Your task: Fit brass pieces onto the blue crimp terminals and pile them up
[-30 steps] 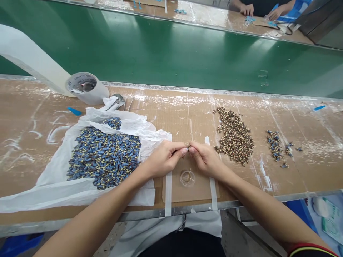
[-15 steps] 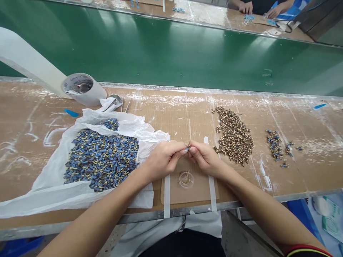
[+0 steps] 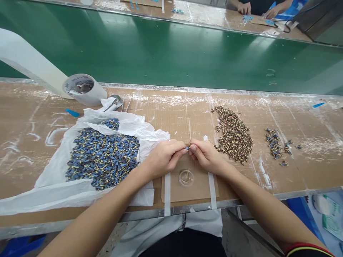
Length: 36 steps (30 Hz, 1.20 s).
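My left hand (image 3: 167, 157) pinches a small blue piece (image 3: 187, 147) between thumb and forefinger. Fingertip to fingertip with it, my right hand (image 3: 204, 154) is closed on a tiny brown-and-gold piece, mostly covered by the fingers. Below the hands, a small clear round dish (image 3: 185, 177) with a thin stick in it rests on a taped cardboard sheet (image 3: 177, 194). To the left, a heap of small blue, yellow and dark pieces (image 3: 103, 157) lies on white wrapping (image 3: 50, 178). Right of my hands spreads a pile of small brown-and-gold pieces (image 3: 233, 135).
A small group of blue-and-brown pieces (image 3: 273, 142) lies farther right. A white tape roll (image 3: 85, 91) and tweezers (image 3: 128, 105) stand behind the wrapping. A green panel (image 3: 171, 53) runs along the back; beyond it a co-worker's hands (image 3: 272, 12) handle blue parts.
The two hands stay together in almost the same place, with only slight finger movement. The whole view has shifted a little.
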Tool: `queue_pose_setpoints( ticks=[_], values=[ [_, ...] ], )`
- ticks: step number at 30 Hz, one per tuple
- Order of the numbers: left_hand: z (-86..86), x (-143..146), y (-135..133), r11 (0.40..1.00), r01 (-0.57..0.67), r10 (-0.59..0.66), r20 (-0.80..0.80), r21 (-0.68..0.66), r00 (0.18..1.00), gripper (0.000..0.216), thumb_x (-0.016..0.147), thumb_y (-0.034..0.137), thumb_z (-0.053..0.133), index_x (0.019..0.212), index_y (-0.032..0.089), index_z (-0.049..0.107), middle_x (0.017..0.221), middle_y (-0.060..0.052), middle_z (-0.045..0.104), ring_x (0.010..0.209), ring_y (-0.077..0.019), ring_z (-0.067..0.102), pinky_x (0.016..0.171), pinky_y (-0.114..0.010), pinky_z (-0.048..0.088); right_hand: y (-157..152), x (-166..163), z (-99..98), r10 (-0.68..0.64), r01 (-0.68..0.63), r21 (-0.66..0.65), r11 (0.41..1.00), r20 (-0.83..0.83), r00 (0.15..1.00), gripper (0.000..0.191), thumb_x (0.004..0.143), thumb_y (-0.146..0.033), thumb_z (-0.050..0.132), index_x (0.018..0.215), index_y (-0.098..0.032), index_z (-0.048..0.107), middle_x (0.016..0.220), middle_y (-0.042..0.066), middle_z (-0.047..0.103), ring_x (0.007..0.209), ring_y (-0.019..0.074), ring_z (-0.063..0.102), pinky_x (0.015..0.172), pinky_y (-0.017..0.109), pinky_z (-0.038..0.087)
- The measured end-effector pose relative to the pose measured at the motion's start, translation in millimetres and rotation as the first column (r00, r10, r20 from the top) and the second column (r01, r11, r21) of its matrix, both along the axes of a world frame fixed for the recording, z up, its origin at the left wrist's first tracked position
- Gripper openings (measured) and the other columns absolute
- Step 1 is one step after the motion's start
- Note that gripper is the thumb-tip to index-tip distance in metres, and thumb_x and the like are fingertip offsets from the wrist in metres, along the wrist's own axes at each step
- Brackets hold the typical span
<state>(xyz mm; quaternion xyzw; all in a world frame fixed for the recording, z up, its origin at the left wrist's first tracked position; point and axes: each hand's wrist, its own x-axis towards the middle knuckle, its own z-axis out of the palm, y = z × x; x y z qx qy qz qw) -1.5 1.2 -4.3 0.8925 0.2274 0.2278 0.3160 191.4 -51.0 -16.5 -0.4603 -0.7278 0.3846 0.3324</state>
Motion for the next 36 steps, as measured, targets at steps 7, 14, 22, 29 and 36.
queue_pose_setpoints(
  ticks=[7, 14, 22, 29, 36],
  values=[
    [1.1, -2, 0, 0.994, -0.016, 0.019, -0.025, 0.109, 1.000, 0.030, 0.094, 0.021, 0.044, 0.065, 0.016, 0.049, 0.059, 0.001, 0.049, 0.056, -0.0119, 0.044, 0.056, -0.025, 0.033, -1, -4, -0.3, -0.031, 0.028, 0.021, 0.999, 0.142, 0.989, 0.034, 0.102, -0.034, 0.032, 0.073, -0.020, 0.041, 0.062, -0.003, 0.042, 0.056, 0.0119, 0.043, 0.057, 0.025, 0.028],
    [-1.2, -4, -2, 0.964, -0.012, 0.040, -0.098, 0.265, 0.994, 0.029, 0.094, 0.017, 0.041, 0.067, 0.016, 0.051, 0.060, 0.000, 0.053, 0.055, -0.0130, 0.047, 0.053, -0.026, 0.032, -3, -5, 4.0, 0.022, -0.019, -0.021, 1.000, 0.174, 0.984, 0.032, 0.102, -0.034, 0.029, 0.075, -0.020, 0.040, 0.063, -0.002, 0.042, 0.056, 0.0123, 0.044, 0.057, 0.025, 0.028],
    [-0.1, -3, -3, 0.968, 0.022, -0.006, -0.065, 0.250, 0.998, 0.024, 0.091, 0.012, 0.041, 0.069, 0.016, 0.051, 0.061, 0.000, 0.055, 0.056, -0.0130, 0.048, 0.053, -0.026, 0.031, -3, -2, 10.8, 0.088, -0.082, -0.045, 0.996, 0.163, 0.983, 0.031, 0.103, -0.033, 0.030, 0.077, -0.020, 0.041, 0.062, -0.003, 0.040, 0.056, 0.0121, 0.042, 0.057, 0.025, 0.028],
    [2.1, 0, -3, 0.997, -0.020, 0.022, -0.019, 0.068, 1.000, 0.022, 0.093, 0.017, 0.042, 0.074, 0.016, 0.051, 0.065, 0.000, 0.053, 0.058, -0.0120, 0.046, 0.055, -0.025, 0.032, -2, -3, 2.9, 0.009, -0.008, -0.025, 1.000, 0.032, 0.999, 0.033, 0.102, -0.035, 0.031, 0.075, -0.020, 0.041, 0.062, -0.003, 0.041, 0.056, 0.0117, 0.043, 0.056, 0.024, 0.031],
    [11.7, -2, 2, 0.963, -0.012, -0.012, -0.089, -0.269, 0.996, 0.025, 0.098, 0.025, 0.036, 0.079, 0.016, 0.052, 0.067, 0.002, 0.052, 0.060, -0.0107, 0.047, 0.058, -0.022, 0.034, -1, 0, -1.8, -0.055, 0.054, 0.027, 0.998, 0.046, 0.997, 0.030, 0.102, -0.033, 0.033, 0.077, -0.020, 0.043, 0.061, -0.003, 0.045, 0.054, 0.0120, 0.045, 0.056, 0.024, 0.032]
  ],
)
